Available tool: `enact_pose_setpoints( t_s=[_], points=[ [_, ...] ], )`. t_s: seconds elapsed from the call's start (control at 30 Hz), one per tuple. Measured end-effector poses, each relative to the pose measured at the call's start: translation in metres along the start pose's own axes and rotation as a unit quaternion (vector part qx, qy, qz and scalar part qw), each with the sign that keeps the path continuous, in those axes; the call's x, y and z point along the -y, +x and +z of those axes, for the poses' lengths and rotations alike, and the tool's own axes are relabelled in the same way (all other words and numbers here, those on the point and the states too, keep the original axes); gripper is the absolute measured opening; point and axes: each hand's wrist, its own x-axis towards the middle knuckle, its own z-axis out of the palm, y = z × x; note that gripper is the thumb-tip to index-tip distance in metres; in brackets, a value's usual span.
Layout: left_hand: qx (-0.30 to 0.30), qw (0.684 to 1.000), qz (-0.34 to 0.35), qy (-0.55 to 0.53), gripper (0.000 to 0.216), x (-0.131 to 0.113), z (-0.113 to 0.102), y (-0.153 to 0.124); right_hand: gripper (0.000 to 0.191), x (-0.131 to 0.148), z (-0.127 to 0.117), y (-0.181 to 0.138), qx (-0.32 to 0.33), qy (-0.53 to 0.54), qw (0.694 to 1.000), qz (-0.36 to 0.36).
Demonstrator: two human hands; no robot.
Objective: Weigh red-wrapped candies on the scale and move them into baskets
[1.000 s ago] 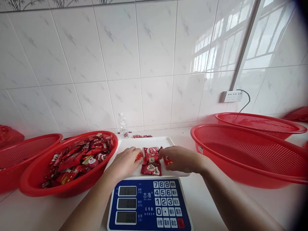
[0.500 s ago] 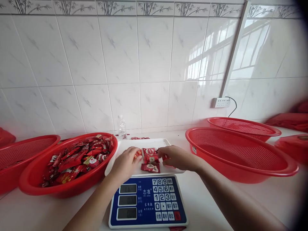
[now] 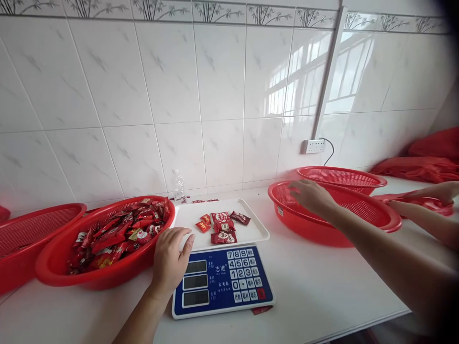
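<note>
My left hand (image 3: 171, 258) rests open at the front left corner of the white tray (image 3: 258, 229) on the blue scale (image 3: 222, 282). It holds nothing. Several red candy packets (image 3: 223, 226) lie on the tray. My right hand (image 3: 311, 196) hovers over the near rim of the empty red basket (image 3: 376, 217) to the right, fingers loosely spread and empty. A red basket full of candy packets (image 3: 111, 234) sits just left of my left hand.
Another person's hand (image 3: 439, 192) and forearm reach in at the far right. A second empty basket (image 3: 340, 177) stands behind the first, a third (image 3: 32, 229) at far left. A water bottle (image 3: 178, 186) and a socket (image 3: 313, 146) are at the tiled wall. Red bags (image 3: 423, 162) lie at back right.
Both hands have left the packets on the tray. The left drew back to the tray's corner, the right swung right over the empty basket. The view turned right, showing another person's arm.
</note>
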Motion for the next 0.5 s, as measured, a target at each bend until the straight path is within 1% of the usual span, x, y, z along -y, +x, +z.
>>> enact_pose_setpoints(
  t_s=[0.03,0.1,0.23,0.3,0.37,0.43,0.5],
  points=[
    [-0.009,1.000,-0.018,-0.021,0.022,0.001,0.000,0.000,0.032,0.002,0.005,-0.001,0.005,0.004,1.000,-0.008],
    [-0.023,0.996,-0.057,-0.064,0.024,0.003,-0.001,0.001,0.033,0.016,0.019,-0.004,0.029,0.021,0.998,-0.046],
    [-0.034,0.987,-0.111,-0.114,0.028,0.007,-0.002,0.001,0.043,0.065,0.050,-0.011,0.100,0.064,0.983,-0.140],
    [-0.031,0.985,-0.121,-0.123,0.030,0.009,-0.002,0.001,0.045,0.088,0.061,-0.014,0.135,0.078,0.972,-0.176],
    [-0.029,0.984,-0.125,-0.125,0.031,0.011,-0.003,0.001,0.043,0.105,0.067,-0.014,0.163,0.091,0.961,-0.206],
    [-0.026,0.984,-0.126,-0.125,0.032,0.012,-0.003,0.001,0.041,0.113,0.070,-0.012,0.174,0.100,0.955,-0.218],
    [-0.021,0.984,-0.123,-0.126,0.032,0.012,-0.003,0.000,0.039,0.116,0.072,-0.010,0.171,0.103,0.957,-0.211]
  ],
)
